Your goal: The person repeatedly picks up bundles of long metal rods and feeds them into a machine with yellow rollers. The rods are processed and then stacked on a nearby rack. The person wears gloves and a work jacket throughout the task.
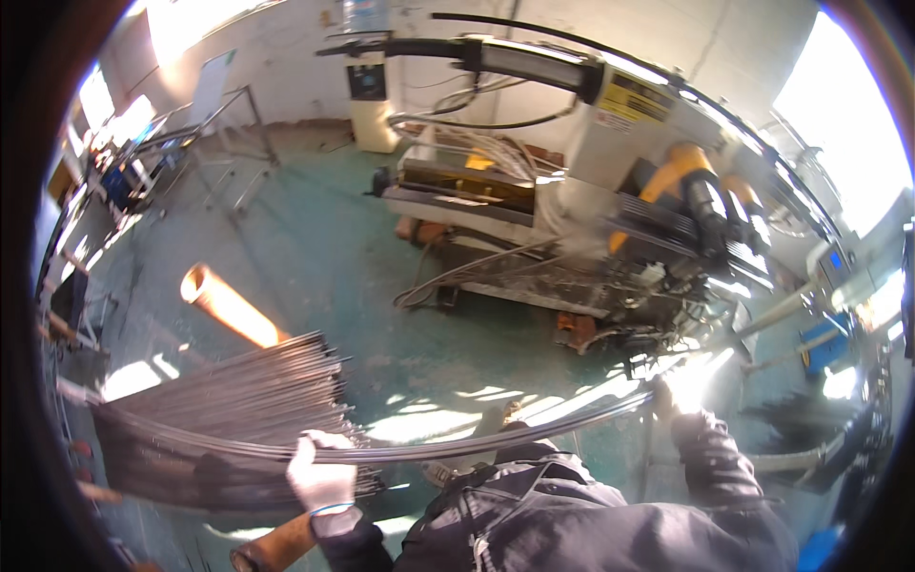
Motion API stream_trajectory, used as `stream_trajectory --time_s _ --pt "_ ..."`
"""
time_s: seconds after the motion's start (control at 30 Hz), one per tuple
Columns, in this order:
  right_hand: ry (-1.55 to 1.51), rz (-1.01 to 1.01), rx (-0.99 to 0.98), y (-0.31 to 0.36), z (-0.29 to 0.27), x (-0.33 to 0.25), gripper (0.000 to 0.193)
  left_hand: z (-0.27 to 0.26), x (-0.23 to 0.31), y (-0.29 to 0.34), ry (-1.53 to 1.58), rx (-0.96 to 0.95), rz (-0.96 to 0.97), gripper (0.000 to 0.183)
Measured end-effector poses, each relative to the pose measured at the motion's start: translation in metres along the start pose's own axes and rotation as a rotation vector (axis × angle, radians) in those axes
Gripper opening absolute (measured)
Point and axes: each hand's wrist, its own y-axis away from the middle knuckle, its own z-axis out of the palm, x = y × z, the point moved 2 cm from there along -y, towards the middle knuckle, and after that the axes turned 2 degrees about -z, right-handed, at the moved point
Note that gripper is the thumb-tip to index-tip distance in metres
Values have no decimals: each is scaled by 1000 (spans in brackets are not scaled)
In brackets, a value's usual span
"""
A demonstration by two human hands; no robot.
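Observation:
A few long, thin metal rods (496,445) run across in front of my body; the fisheye picture bends them into a curve. My left hand (322,474), in a white glove, is closed around them left of my body. At their right end my right hand (675,398) is closed on them, partly washed out by bright glare. Beneath and beyond my left hand lies a large stack of dark metal rods (229,391), their near ends uneven. The far left ends of the held rods overlap the stack and are hard to separate from it.
Orange-brown tubes (233,303) lie on the green floor at the stack's far and near sides. Ahead to the right stands a large machine (610,143) with yellow parts, hoses and cables. A water dispenser (372,110) is by the wall, a metal-framed table (219,110) at far left.

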Motion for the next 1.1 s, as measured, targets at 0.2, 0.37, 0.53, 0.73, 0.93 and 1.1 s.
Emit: stream_trajectory --time_s 0.2,0.37,0.53,0.73,0.93,1.1 --pt "-527 774 372 48 58 205 19 133 33 28 -266 -88 321 20" --pt "-1952 649 566 7 170 147 29 218 -174 16 -534 -365 192 11" --pt "-2439 469 592 -69 179 148 49 287 -325 -1 -544 -603 -94 17" --pt "-2624 871 1055 -75 102 264 20 362 -282 -42 -685 -628 159 16" --pt "-2532 694 1140 -112 39 290 27 375 -326 -123 -750 -646 78 19" --pt "-2570 343 1172 -164 35 309 24 368 -382 -194 -724 -657 -84 19"
